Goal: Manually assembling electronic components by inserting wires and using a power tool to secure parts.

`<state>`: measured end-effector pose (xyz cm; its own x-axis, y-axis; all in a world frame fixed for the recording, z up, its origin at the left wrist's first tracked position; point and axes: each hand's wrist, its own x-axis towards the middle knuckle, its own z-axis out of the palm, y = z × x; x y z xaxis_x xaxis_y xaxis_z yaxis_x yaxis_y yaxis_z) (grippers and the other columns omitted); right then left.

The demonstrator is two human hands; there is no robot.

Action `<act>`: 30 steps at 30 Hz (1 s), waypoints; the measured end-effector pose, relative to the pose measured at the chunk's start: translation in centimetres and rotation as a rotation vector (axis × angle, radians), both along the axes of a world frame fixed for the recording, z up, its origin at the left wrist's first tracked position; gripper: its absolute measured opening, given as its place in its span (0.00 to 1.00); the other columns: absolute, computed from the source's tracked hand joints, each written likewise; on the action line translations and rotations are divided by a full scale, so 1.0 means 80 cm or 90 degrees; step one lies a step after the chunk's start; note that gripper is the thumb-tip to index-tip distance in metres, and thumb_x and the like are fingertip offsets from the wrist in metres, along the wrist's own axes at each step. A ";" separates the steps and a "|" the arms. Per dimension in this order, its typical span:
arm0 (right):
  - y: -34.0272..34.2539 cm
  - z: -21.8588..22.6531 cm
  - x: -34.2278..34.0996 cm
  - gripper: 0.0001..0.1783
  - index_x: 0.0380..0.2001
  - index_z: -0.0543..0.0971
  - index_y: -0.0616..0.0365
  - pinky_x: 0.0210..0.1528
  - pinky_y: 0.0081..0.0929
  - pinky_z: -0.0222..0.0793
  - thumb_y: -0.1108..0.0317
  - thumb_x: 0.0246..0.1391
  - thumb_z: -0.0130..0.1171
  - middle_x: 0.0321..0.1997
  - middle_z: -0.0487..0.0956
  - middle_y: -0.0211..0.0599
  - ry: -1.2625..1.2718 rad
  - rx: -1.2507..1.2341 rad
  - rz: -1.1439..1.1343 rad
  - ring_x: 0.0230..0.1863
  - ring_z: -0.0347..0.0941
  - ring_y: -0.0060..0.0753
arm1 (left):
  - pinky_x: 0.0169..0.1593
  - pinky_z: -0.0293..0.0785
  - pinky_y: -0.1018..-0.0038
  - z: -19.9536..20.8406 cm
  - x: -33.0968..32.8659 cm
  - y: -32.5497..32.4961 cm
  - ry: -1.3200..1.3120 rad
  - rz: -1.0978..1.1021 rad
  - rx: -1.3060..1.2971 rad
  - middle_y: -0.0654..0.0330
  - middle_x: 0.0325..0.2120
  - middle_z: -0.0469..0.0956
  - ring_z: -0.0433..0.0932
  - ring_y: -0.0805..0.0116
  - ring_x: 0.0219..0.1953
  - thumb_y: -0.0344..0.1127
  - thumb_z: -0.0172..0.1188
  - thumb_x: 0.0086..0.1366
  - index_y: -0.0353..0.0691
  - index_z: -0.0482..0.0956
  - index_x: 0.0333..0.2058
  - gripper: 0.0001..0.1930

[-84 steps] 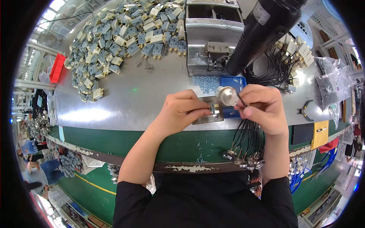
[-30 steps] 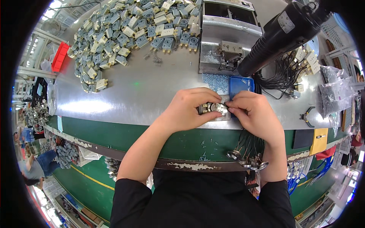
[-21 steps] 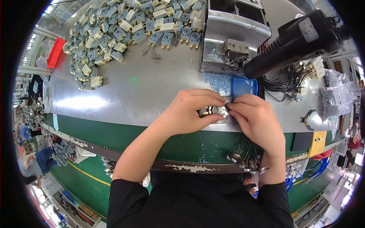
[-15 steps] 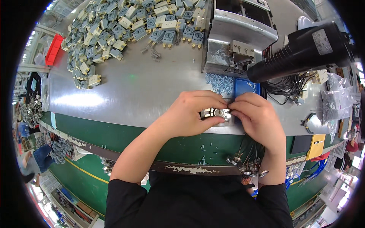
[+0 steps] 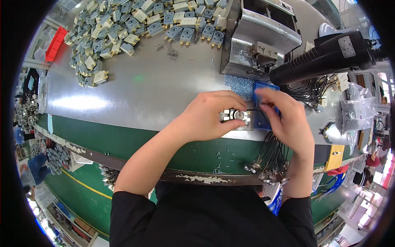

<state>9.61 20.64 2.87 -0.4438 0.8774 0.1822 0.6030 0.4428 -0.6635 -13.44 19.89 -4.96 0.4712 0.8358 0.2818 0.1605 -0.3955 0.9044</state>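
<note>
My left hand [image 5: 212, 114] grips a small metal fixture part with a round silver thermostat-like piece [image 5: 239, 115], its thumb in front and its fingers behind. A thin black wire [image 5: 258, 110] leaves this piece toward the right. Over a blue tray [image 5: 261, 122] hovers my right hand [image 5: 286, 113], thumb and forefinger apart; the forefinger's tip is slightly blurred. Whether something tiny touches the thumb tip is not clear. Behind the tray's left side lies a heap of small bluish screws [image 5: 239, 85]. Several round metal pieces with black wires [image 5: 267, 175] lie below my right wrist.
A large pile of grey and cream switch-like blocks [image 5: 123, 29] covers the far left. Loose springs [image 5: 171, 52] lie before it. A metal machine housing [image 5: 247, 53] and a black cylindrical tool [image 5: 317, 59] stand at the far right. Loose screws [image 5: 219, 164] lie on the green front strip.
My right hand has come away from the round piece, up and to the right over the blue tray. The left hand keeps its hold. The black wire now shows between them.
</note>
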 end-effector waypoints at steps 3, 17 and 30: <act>0.012 -0.002 0.005 0.12 0.41 0.86 0.63 0.42 0.32 0.77 0.83 0.54 0.64 0.39 0.84 0.44 -0.067 -0.014 0.051 0.39 0.82 0.42 | 0.54 0.82 0.64 0.001 0.001 -0.001 -0.004 0.005 0.015 0.52 0.44 0.87 0.86 0.53 0.49 0.28 0.76 0.54 0.34 0.86 0.42 0.16; 0.024 0.001 -0.007 0.12 0.41 0.77 0.65 0.44 0.25 0.78 0.83 0.54 0.66 0.34 0.85 0.36 0.076 -0.252 0.106 0.38 0.82 0.22 | 0.53 0.80 0.63 0.001 0.000 -0.004 -0.012 0.005 0.018 0.52 0.43 0.86 0.85 0.52 0.47 0.29 0.76 0.55 0.34 0.85 0.41 0.15; 0.009 0.002 -0.016 0.17 0.44 0.80 0.60 0.44 0.33 0.78 0.81 0.49 0.69 0.36 0.85 0.44 -0.136 -0.020 0.116 0.39 0.85 0.44 | 0.50 0.79 0.63 0.006 -0.002 -0.002 0.027 0.015 0.012 0.54 0.40 0.84 0.84 0.52 0.44 0.30 0.77 0.54 0.35 0.82 0.40 0.16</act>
